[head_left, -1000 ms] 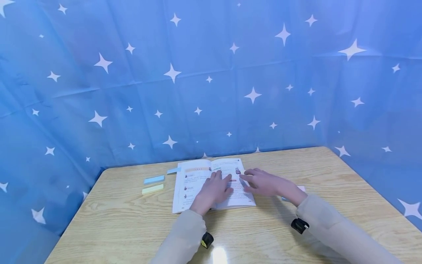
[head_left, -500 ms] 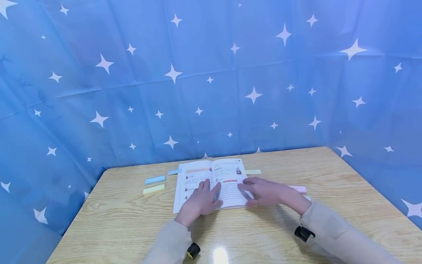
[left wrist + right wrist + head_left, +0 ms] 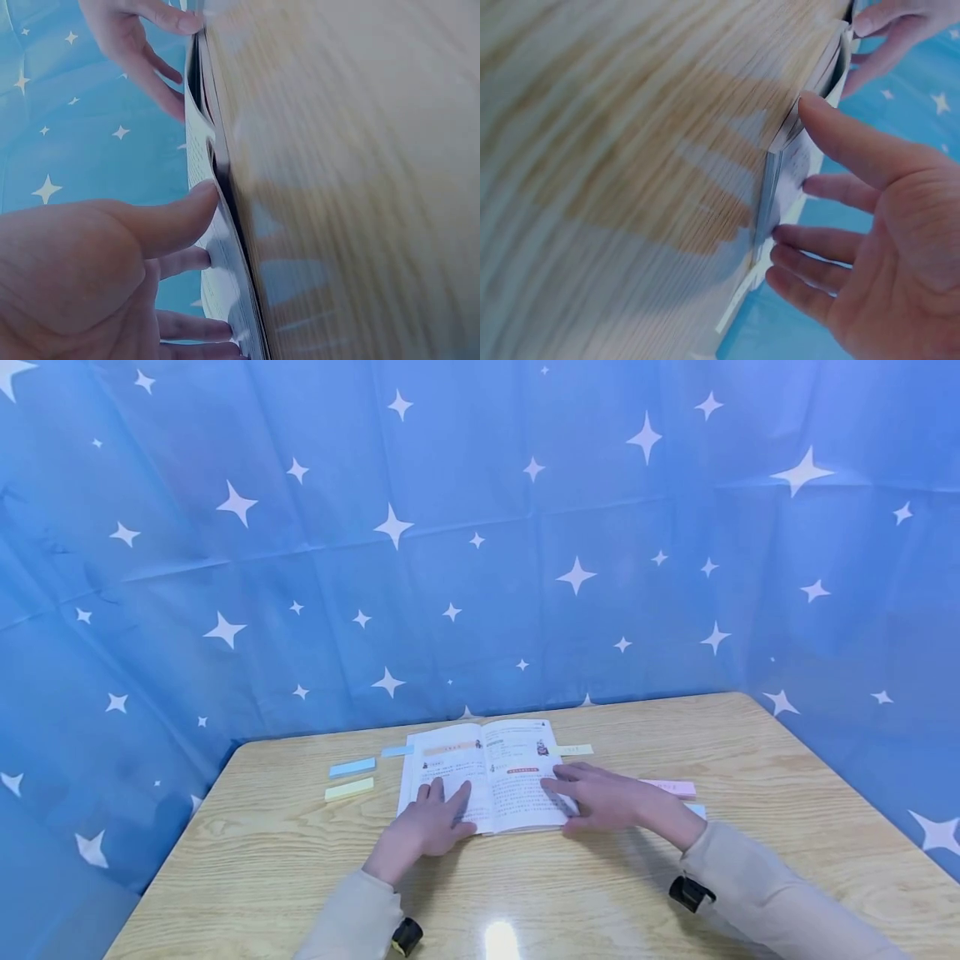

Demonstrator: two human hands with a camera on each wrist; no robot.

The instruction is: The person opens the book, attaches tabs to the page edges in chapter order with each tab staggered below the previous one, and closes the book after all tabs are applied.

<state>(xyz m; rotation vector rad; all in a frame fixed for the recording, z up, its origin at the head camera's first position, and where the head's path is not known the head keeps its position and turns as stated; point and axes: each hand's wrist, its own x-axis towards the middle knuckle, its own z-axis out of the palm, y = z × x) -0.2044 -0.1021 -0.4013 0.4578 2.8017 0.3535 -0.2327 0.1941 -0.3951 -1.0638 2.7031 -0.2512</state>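
Observation:
An open book [image 3: 517, 802] with printed pages lies on the wooden table. My left hand [image 3: 429, 822] is spread over the lower part of its left page, the thumb near the bottom edge. In the left wrist view the fingers of that left hand [image 3: 82, 270] are straight and meet the page. My right hand [image 3: 607, 797] lies at the lower right corner of the right page. From the right wrist, the right hand [image 3: 900, 232] shows extended fingers touching the page, its thumb by the book's bottom edge.
A blue sticky-note pad [image 3: 352, 767] and a yellow pad [image 3: 349, 789] lie left of the book. A blue tab [image 3: 396, 751] sticks out at its left edge, a yellow tab [image 3: 574, 750] at its right. A pink pad [image 3: 675, 789] and a light blue one [image 3: 697, 810] lie partly behind the right arm.
My left hand has slid left and down from the right page, across the middle, onto the left page. The right hand has shifted slightly down, uncovering the yellow tab.

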